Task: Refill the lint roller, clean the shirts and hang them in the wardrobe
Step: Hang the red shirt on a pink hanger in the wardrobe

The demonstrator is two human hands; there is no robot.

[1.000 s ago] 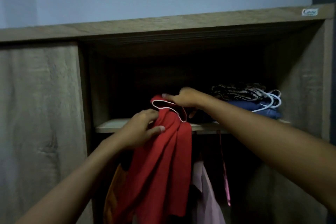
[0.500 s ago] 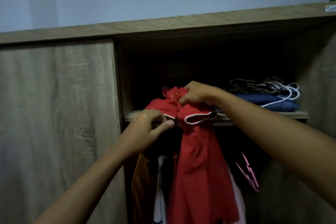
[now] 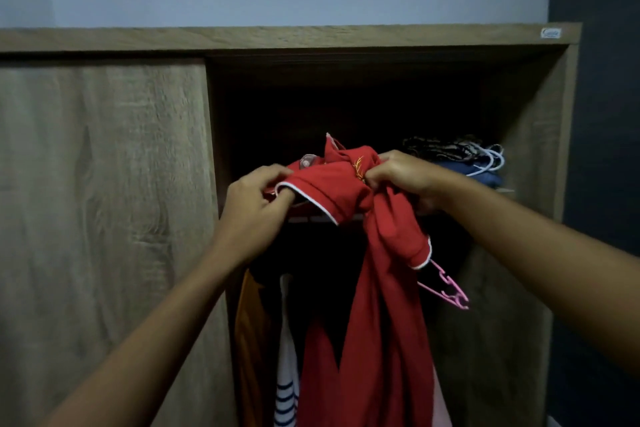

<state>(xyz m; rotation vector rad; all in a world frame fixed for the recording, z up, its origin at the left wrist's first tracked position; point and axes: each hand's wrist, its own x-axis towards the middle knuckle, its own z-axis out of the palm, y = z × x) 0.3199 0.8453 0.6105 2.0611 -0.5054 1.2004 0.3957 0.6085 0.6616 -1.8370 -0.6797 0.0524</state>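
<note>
A red shirt (image 3: 384, 305) with white-trimmed sleeves hangs bunched in front of the open wardrobe (image 3: 346, 42). My left hand (image 3: 254, 208) pinches the left sleeve edge at the height of the inner shelf. My right hand (image 3: 407, 178) grips the gathered fabric near the collar and its yellow crest. A pink hanger (image 3: 448, 289) sticks out from under the right sleeve; how it sits inside the shirt is hidden. The lint roller is not in sight.
The wardrobe's left door (image 3: 104, 218) is closed. On the shelf at right lie folded clothes and white hangers (image 3: 464, 159). Below hang an orange garment (image 3: 251, 340) and a white striped one (image 3: 287, 374). A dark wall (image 3: 606, 184) borders the right side.
Both hands have lifted and spread the top of the red shirt; the left hand now pinches the sleeve hem. The pink hanger shows more at the right.
</note>
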